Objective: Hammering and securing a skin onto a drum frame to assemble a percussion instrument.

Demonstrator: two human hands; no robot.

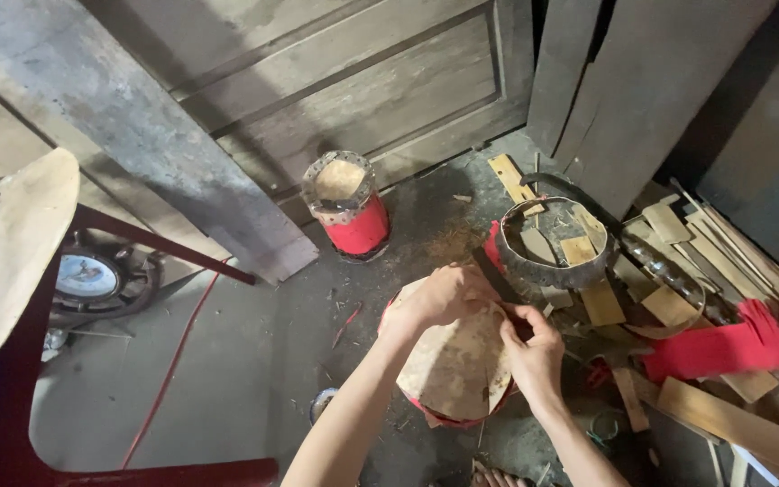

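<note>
A small red drum with a pale hide head [453, 365] lies on the floor below me. My left hand [439, 296] is closed over the hide's far rim. My right hand [534, 347] grips the rim at the right, next to a dark strap or tool [496, 275] that runs up from the drum; which hand holds it I cannot tell. A second red drum [346, 206] with a hide top stands upright further back near the wooden door.
A dark round hoop [552, 266] rests on a pile of wood offcuts [678, 307] and red paper [723, 347] at the right. A red frame [137, 239] with a pale hide piece [6, 261] stands at the left. A red cord [173, 361] crosses the floor.
</note>
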